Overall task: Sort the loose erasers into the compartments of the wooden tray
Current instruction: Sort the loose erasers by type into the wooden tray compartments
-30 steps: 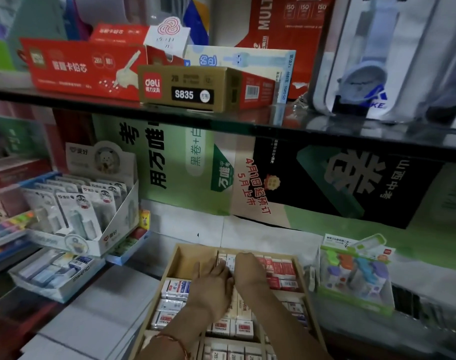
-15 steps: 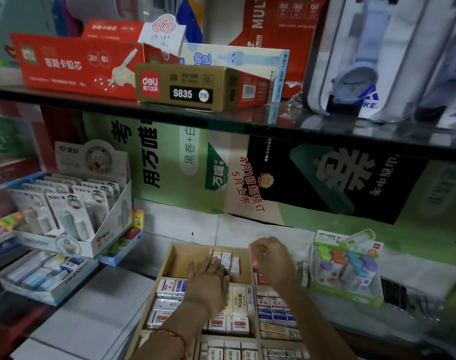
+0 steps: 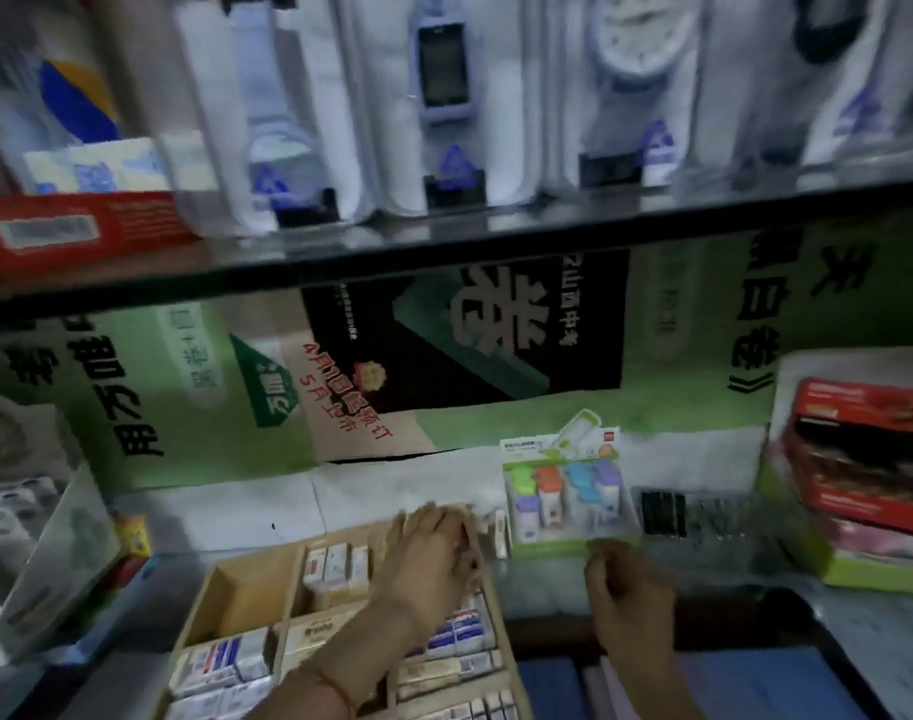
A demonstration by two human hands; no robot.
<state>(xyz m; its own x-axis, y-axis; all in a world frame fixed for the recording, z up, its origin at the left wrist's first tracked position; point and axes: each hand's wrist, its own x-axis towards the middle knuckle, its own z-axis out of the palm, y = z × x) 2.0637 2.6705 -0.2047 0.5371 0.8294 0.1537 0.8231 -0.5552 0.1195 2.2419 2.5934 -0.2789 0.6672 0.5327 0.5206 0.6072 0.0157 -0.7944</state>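
The small rectangular erasers in printed paper sleeves already stand packed on edge in several compartments of the shallow, light wooden tray, whose far-left compartment is bare. One or two pale loose erasers seem to stand just outside the tray's far right corner, though blur makes this uncertain. Such erasers are likely light and slightly springy. Their sleeves probably slide easily, so each is best pinched across its two long sides near the middle rather than by a sleeve end, which could pull off. The left hand, with a red thread at the wrist, lies palm down with fingers stretched over the far-right compartment, seemingly pressing the erasers there rather than pinching one. The right hand hovers to the right of the tray with its fingers curled under, and I cannot tell whether it holds anything. On the pale counter beyond, just beside the tray, stands a green-based display box of coloured stationery, with a row of black pens further right.
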